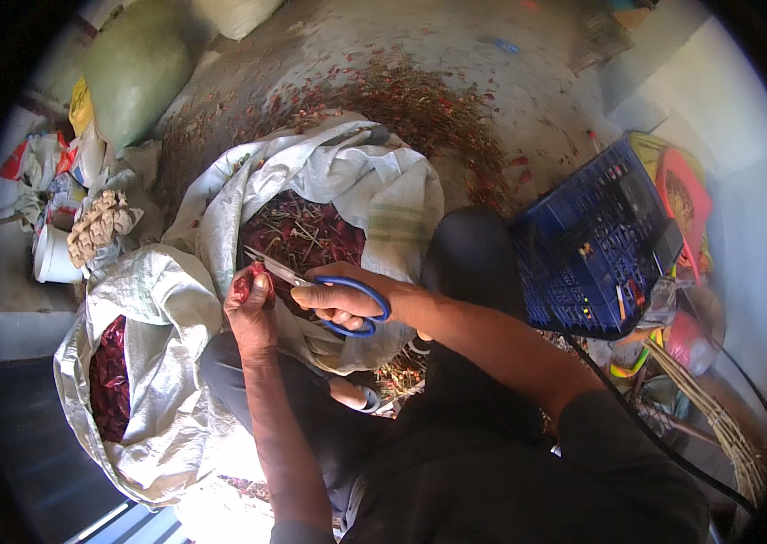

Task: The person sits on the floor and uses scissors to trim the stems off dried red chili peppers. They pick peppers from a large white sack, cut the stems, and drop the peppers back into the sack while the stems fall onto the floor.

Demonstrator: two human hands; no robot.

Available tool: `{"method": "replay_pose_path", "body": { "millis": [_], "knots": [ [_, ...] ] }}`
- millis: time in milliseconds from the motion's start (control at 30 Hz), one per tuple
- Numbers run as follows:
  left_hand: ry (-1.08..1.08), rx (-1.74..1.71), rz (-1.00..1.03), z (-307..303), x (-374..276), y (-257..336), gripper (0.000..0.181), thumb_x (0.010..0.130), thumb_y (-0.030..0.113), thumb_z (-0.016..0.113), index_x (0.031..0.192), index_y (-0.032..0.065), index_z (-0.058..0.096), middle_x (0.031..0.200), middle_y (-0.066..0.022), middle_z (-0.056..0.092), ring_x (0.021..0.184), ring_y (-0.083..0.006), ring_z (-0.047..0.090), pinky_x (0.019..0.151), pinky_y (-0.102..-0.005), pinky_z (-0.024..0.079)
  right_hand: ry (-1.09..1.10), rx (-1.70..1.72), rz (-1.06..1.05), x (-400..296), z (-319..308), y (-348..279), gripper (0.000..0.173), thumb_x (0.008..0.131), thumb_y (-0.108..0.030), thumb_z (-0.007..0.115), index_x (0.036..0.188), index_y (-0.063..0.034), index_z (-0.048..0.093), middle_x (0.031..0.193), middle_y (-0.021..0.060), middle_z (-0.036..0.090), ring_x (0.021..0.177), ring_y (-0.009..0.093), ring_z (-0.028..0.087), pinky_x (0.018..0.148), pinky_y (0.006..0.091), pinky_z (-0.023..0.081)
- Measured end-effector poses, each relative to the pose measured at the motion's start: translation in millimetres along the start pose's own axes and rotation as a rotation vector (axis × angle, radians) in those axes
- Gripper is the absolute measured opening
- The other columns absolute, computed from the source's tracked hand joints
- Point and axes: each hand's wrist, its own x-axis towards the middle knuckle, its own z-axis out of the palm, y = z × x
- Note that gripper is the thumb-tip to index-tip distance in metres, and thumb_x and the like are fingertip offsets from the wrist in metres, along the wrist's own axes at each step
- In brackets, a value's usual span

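Observation:
Between the thumb and fingers of my left hand [252, 309] is a dried red chili pepper [244, 284]. My right hand [337, 296] grips the blue handles of a pair of scissors [363, 289], whose metal blades [281, 269] point up and left, right by the pepper. Whether the blades touch it, I cannot tell. Below both hands, a white woven sack [397, 197] with rolled-down sides holds dark red dried chilies and loose stems [308, 231]. A second white woven sack [165, 353] at the left contains more dried red chilies [110, 387].
Stems and chili scraps [438, 109] litter the floor beyond the sack. At the right stands a blue plastic crate [587, 238], with a straw broom [716, 415] nearby. A white bucket [57, 255], egg-carton pieces [103, 228] and a big filled sack [138, 75] are at the left.

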Motion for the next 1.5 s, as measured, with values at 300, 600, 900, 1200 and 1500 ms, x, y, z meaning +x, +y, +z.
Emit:
{"method": "replay_pose_path", "body": {
  "millis": [300,600,900,1200,1500],
  "knots": [
    [0.088,-0.040,-0.273,-1.4,4.4,-12.5,0.019,0.088,0.001,0.060,0.107,0.0026,0.059,0.094,-0.0064,0.061,0.082,-0.0157,0.060,0.077,-0.0368,0.055,0.318,0.276,-0.713,57.3,-50.0,-133.4,0.057,0.090,-0.062,0.053,0.109,-0.0080,0.053,0.078,0.0028,0.054,0.071,0.012,0.051,0.062,0.0283,0.044],
    [0.115,1.205,0.094,-44.2,112.9,-62.3,0.023,0.073,0.004,0.072,0.094,0.0057,0.062,0.074,-0.0053,0.064,0.067,-0.0240,0.063,0.062,-0.0369,0.049,0.719,0.448,-0.403,70.2,-91.0,-65.3,0.053,0.084,-0.056,0.066,0.096,-0.0069,0.051,0.072,0.0014,0.052,0.057,0.008,0.051,0.047,0.0232,0.044],
    [-0.137,1.655,0.029,-60.1,148.3,-89.3,0.027,0.073,0.010,0.072,0.095,0.0002,0.060,0.087,-0.0196,0.067,0.087,-0.0376,0.066,0.072,-0.0435,0.051,0.598,0.169,-0.417,62.8,-79.5,-69.1,0.052,0.084,-0.057,0.065,0.075,-0.0080,0.051,0.063,-0.0019,0.048,0.052,0.006,0.046,0.044,0.0209,0.039],
    [0.146,0.642,0.050,-42.9,62.5,-57.2,0.017,0.080,0.006,0.071,0.095,0.0041,0.065,0.083,-0.0039,0.065,0.073,-0.0122,0.056,0.071,-0.0256,0.047,0.763,-0.688,-0.300,49.1,-61.5,-27.0,0.060,0.082,-0.059,0.060,0.081,0.0015,0.060,0.073,0.0229,0.063,0.074,0.043,0.063,0.067,0.0463,0.049],
    [0.245,0.325,-0.157,-26.2,7.0,-23.0,0.014,0.082,0.007,0.070,0.094,0.0062,0.063,0.082,0.0007,0.064,0.068,-0.0081,0.054,0.064,-0.0230,0.043,0.621,-1.089,-0.113,3.6,-5.7,25.7,0.064,0.075,-0.060,0.068,0.091,0.0012,0.058,0.080,0.0247,0.065,0.079,0.043,0.065,0.070,0.0498,0.050]
  ]
}}
